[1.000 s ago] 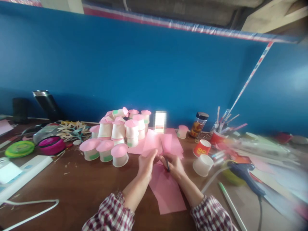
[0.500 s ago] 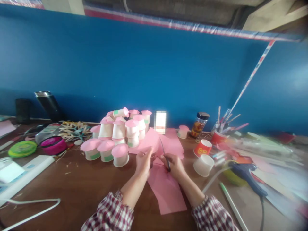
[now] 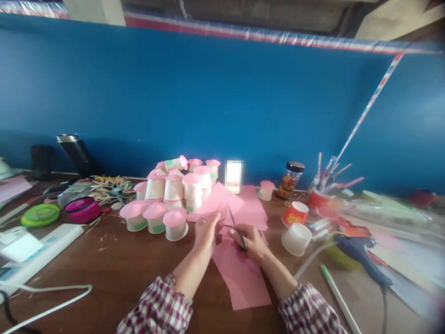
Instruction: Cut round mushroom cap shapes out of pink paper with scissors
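My right hand point(image 3: 251, 240) is closed round the handles of a pair of scissors point(image 3: 235, 227), whose blades point up and away into pink paper. My left hand point(image 3: 205, 231) pinches a sheet of pink paper point(image 3: 222, 204) held up just left of the blades. A second pink sheet point(image 3: 243, 278) lies flat on the brown table point(image 3: 111, 273) under both hands. Both sleeves are red-and-white check.
A heap of white paper cups with pink tops point(image 3: 170, 195) stands left of my hands. A white cup point(image 3: 296, 239), a red cup point(image 3: 294, 213), a jar point(image 3: 291, 180), a pen holder point(image 3: 323, 190) and a blue glue gun point(image 3: 361, 253) lie right. Tape rolls point(image 3: 40, 214) and a white cable point(image 3: 52, 301) lie left.
The scissor blades have opened slightly and shifted against the pink sheet; my left hand has lifted the paper a little. The view has drifted slightly to the left.
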`<control>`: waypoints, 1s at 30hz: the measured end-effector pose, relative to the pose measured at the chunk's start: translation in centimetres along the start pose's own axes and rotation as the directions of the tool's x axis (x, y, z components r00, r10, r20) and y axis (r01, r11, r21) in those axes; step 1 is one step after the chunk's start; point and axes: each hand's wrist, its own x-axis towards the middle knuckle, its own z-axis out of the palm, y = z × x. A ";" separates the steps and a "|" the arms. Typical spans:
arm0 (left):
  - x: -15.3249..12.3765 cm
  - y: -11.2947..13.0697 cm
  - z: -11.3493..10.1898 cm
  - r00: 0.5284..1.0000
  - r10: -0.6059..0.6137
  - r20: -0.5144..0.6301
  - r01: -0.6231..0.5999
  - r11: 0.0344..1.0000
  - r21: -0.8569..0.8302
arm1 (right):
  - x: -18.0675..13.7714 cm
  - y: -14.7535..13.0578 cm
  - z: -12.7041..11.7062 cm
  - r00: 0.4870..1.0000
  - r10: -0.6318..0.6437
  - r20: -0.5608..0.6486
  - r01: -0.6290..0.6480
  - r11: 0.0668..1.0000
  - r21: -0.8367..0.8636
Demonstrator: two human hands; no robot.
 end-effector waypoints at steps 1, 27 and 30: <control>0.0 -0.1 0.0 1.000 -0.020 0.012 0.020 1.000 0.008 | 0.0 0.0 0.0 1.000 -0.005 -0.003 0.005 1.000 0.009; -1.1 -2.0 0.5 0.998 0.000 0.060 0.007 0.994 -0.110 | -0.1 -0.1 0.8 0.998 -0.038 -0.049 0.039 0.999 0.014; -0.9 -2.3 0.4 0.998 0.001 0.060 0.004 0.995 -0.095 | -0.2 -0.2 0.9 0.999 -0.036 -0.041 0.036 0.999 0.012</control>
